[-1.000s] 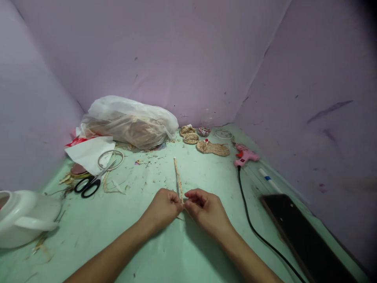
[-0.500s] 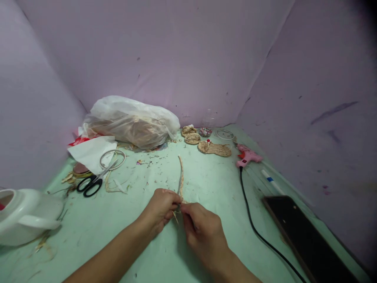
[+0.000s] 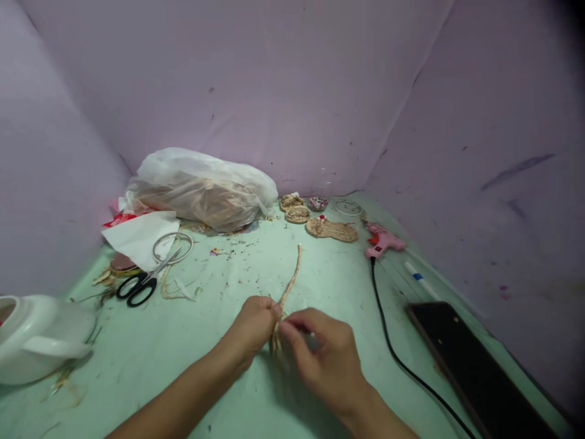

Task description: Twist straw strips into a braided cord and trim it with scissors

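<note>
A thin braided straw cord point(image 3: 293, 277) rises from my fingers, its free end leaning to the right over the green tabletop. My left hand point(image 3: 256, 320) is closed round the lower part of this braid. Just right of it, my right hand point(image 3: 326, 350) pinches at the braid's near end with thumb and forefinger, the other fingers curled. Loose straw strands point(image 3: 276, 344) hang below the fingertips, blurred by motion. What exactly lies between the right fingertips is partly hidden.
Left are black-handled scissors point(image 3: 139, 288), a ring point(image 3: 158, 250), white paper point(image 3: 137, 235) and a white pot point(image 3: 50, 341). Behind: a plastic bag point(image 3: 201, 189), woven pieces point(image 3: 331, 230) and beads point(image 3: 317, 203). Right: a pink glue gun point(image 3: 386, 241), its black cord point(image 3: 388, 341), a phone point(image 3: 475, 366).
The braid's free end has swung to the right. My right hand has shifted slightly right and opened up a little, and the loose strands below have moved. My left hand keeps its hold.
</note>
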### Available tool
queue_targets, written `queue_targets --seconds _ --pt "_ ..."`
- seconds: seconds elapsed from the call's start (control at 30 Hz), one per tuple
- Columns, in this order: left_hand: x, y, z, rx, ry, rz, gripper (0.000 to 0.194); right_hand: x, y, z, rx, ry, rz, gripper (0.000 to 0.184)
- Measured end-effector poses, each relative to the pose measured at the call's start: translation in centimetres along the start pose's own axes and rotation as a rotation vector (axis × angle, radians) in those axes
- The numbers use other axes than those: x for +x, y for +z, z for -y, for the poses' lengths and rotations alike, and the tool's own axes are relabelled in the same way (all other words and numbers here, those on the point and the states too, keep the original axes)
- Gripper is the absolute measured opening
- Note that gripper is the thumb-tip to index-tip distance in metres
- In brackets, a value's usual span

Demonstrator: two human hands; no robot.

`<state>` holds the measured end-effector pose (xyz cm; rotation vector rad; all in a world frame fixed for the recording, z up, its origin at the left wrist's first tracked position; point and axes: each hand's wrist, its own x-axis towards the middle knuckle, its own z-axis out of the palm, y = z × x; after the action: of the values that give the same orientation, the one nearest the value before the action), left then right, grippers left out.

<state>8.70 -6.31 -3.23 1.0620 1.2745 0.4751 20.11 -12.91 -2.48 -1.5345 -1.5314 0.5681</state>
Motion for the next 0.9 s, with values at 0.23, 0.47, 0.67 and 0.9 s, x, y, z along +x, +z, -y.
queue_targets --seconds 0.23,0.47,0.67,0.9 --pt "-0.3 0.2 0.0 0.023 0.019 0.009 0.015 2.2 0.2 -1.2 0.71 0.682 0.158 0.019" --pt "-0.7 0.4 -0.2 0.008 0.005 0.073 0.017 1.8 1.0 -1.2 0.76 0.68 0.263 0.018" --pt "-0.3 0.3 0.1 0.14 0.082 0.011 0.01 1.8 1.1 -2.4 0.613 0.609 0.193 0.012" --pt "-0.5 -0.4 -0.5 0.513 0.217 -0.065 0.018 2.1 1.4 -2.6 0.56 0.642 0.093 0.008"
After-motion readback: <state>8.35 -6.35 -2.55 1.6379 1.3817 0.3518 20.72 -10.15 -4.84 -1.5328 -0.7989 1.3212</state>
